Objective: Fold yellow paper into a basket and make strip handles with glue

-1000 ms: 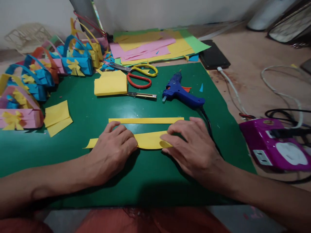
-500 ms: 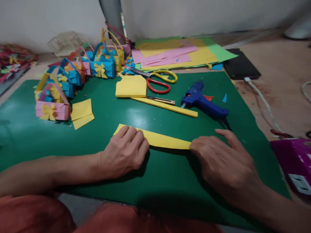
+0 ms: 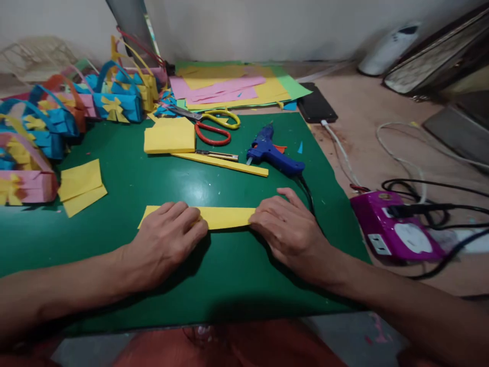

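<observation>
A yellow paper strip (image 3: 227,218) lies across the green mat (image 3: 214,290), stretched between my two hands. My left hand (image 3: 171,237) is closed over its left part, fingers curled and pressing on it. At the right end my right hand (image 3: 292,232) pinches the paper, with one finger lifted. Beyond the strip lie a narrow folded yellow strip (image 3: 225,164), a utility knife (image 3: 219,155), a stack of yellow paper (image 3: 170,136) and scissors (image 3: 214,133) with one red and one yellow handle loop. A blue glue gun (image 3: 275,155) rests past my right hand.
Several small paper handbags (image 3: 118,104) with bows stand at the left. Two yellow paper pieces (image 3: 82,186) lie near them. Coloured sheets (image 3: 233,89) and a black phone (image 3: 317,104) are at the back. A purple power box (image 3: 397,227) with cables sits at right.
The camera view has turned to the right, bringing the whole power box and a bag into sight. Both hands stay on the yellow strip, the left one now slightly nearer its middle.
</observation>
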The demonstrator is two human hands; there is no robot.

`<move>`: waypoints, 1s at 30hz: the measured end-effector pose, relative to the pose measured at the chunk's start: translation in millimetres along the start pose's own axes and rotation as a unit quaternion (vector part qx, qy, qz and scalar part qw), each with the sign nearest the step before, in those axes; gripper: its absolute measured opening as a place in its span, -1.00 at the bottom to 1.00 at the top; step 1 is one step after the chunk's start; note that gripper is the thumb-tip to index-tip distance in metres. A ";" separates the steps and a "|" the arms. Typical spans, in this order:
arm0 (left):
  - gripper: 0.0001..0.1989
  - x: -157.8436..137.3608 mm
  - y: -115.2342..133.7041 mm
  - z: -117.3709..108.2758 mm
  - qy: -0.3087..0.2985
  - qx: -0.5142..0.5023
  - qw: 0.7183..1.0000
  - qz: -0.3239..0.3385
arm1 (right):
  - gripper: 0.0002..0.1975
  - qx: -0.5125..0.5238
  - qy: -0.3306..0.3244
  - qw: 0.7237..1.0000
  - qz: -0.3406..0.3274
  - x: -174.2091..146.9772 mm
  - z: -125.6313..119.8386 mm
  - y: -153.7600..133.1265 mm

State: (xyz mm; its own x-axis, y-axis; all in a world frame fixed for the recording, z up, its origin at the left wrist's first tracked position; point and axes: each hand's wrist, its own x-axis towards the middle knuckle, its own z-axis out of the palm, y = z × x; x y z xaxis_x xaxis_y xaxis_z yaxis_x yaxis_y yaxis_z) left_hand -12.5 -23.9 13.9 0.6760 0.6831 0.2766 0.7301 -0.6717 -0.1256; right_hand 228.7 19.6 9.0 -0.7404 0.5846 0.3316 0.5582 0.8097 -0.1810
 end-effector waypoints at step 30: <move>-0.78 5.9 -15.6 -3.4 -0.110 -0.139 0.973 -0.147 | -0.77 0.004 -0.041 0.996 0.082 6.7 3.0 -1.3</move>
State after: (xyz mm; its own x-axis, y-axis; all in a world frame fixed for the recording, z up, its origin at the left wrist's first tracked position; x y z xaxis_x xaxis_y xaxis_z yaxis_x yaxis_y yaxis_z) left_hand -20.3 -10.3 20.7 0.4700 0.8814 0.0464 0.8604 -0.4693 0.1988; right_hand 221.9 22.7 8.7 -0.6672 0.7114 0.2206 0.6719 0.7027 -0.2339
